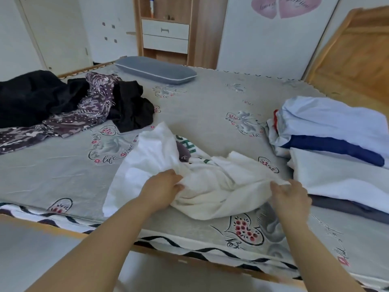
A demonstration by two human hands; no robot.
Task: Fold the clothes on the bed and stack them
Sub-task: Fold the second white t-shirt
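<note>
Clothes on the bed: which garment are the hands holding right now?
The white garment with green lettering, crumpled at the near edge; left hand and right hand both hold it.

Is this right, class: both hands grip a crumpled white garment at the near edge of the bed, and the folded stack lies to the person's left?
One detail is wrong. The head view shows the left hand and right hand gripping the white garment at the bed's near edge, but the folded stack lies to the person's right; the unfolded dark clothes lie left.

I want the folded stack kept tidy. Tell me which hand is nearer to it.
Right. The right hand pinches the white shirt just beside the folded stack; the left hand grips the shirt farther off, toward the bed's middle.
</note>
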